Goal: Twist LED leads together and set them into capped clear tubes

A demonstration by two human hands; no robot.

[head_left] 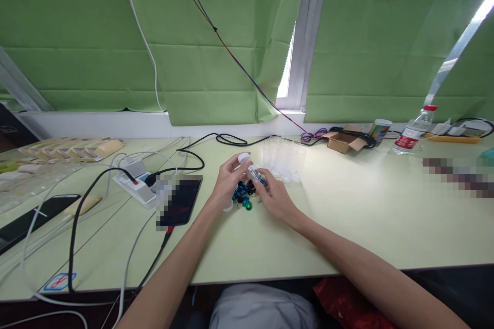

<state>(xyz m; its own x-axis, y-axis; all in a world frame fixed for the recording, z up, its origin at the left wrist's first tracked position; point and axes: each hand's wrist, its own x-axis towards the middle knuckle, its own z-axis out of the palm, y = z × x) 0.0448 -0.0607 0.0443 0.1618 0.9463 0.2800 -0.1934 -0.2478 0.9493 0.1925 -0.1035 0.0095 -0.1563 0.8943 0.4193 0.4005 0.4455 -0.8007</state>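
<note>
Clear plastic makes up the small vial [255, 172] that both hands hold just above the pale green bench [347, 226], near its middle, in the head view. The left hand [227, 183] has its fingers closed around the vial's white cap [244, 158]. The right hand [272, 195] pinches the vial's body, which is tilted and has blue pieces inside. Directly beneath lies a small heap of blue, black and green beads [243, 197], with a loose white lid [228, 207] just beside it. Empty clear tubes [282, 160] stand upright just behind the hands. A dark phone [184, 199] lies to the left, near a white power strip [133, 183].
</note>
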